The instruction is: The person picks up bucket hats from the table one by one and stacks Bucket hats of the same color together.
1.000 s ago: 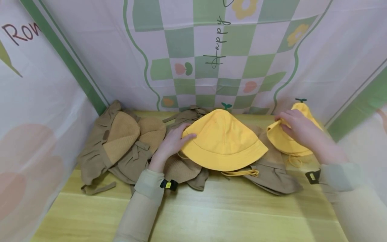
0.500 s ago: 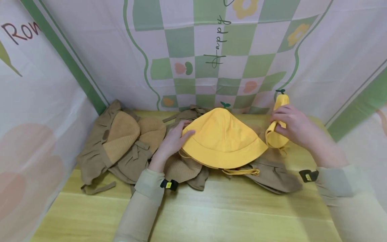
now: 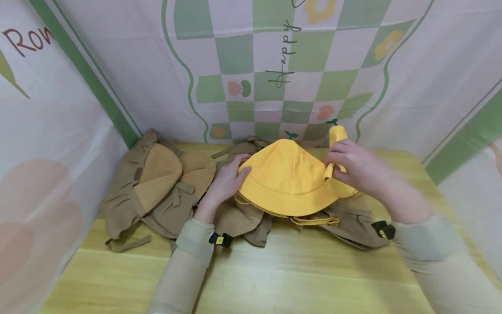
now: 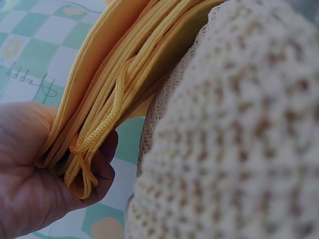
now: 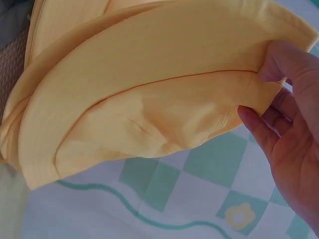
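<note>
Near the middle of the head view, flattened yellow bucket hats (image 3: 288, 174) with a green sprout on top are held up over brown hats. My left hand (image 3: 223, 185) grips their left edge, thumb in front. In the left wrist view, several layered yellow brims (image 4: 107, 84) and a looped yellow cord (image 4: 102, 124) lie between thumb and fingers. My right hand (image 3: 358, 168) pinches another yellow bucket hat (image 5: 149, 104), folded flat, by its edge. That hat overlaps the right end of the others in the head view. Its sprout (image 3: 332, 122) points up.
Brown hats with tan woven crowns (image 3: 158, 174) and fabric ties lie heaped at the left. More brown cloth (image 3: 353, 226) lies under the yellow hats at the right. Behind the wooden table (image 3: 251, 279) hangs a green-and-white checked curtain (image 3: 270, 91). Printed cloth hangs on both sides.
My right hand has moved left, bringing the yellow bucket hat from the table's right end to the other yellow hats. The hat has been folded narrower to my view. My left hand stays nearly still.
</note>
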`<state>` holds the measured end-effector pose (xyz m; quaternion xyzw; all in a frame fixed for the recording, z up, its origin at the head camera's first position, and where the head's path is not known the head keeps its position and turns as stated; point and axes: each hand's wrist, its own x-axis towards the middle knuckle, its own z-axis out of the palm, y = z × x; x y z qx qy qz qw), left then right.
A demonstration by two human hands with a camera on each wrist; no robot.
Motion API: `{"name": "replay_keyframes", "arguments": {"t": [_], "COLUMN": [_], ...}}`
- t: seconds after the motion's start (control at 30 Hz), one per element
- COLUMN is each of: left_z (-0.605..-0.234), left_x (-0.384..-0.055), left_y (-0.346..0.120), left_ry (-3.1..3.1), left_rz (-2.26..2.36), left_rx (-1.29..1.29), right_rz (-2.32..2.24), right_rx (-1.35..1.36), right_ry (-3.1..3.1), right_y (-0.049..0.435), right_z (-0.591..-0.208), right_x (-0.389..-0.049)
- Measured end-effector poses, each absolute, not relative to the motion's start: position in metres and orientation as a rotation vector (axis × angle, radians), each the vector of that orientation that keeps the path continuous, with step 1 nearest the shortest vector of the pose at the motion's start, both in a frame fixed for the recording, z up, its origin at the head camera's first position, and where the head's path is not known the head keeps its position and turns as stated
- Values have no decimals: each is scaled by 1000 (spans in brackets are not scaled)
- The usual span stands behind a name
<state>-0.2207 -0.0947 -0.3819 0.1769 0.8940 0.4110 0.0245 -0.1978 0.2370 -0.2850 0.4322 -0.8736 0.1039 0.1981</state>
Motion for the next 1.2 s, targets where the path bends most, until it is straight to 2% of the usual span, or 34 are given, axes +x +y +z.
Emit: {"name": "replay_keyframes", "arguments": {"t": [0.37, 0.73, 1.07, 1.2], "left_z": [-384, -386, -388, -387], "left_x": [-221, -224, -228, -228], "left_y": [-95, -98, -101, -102], "left_ry": [2767, 2759, 2633, 2653], "left_rz": [1299, 1246, 1431, 1370], "left_rx": [527, 703, 698, 765], "right_rz": [378, 434, 505, 503], "right_rx": [1320, 1305, 1309, 1257], "right_ry": [-2345, -2423, -2475, -2520], "right_y": [196, 159, 127, 122], "right_z": [-308, -322, -332, -340], "right_x": [-200, -203, -209, -213]}}
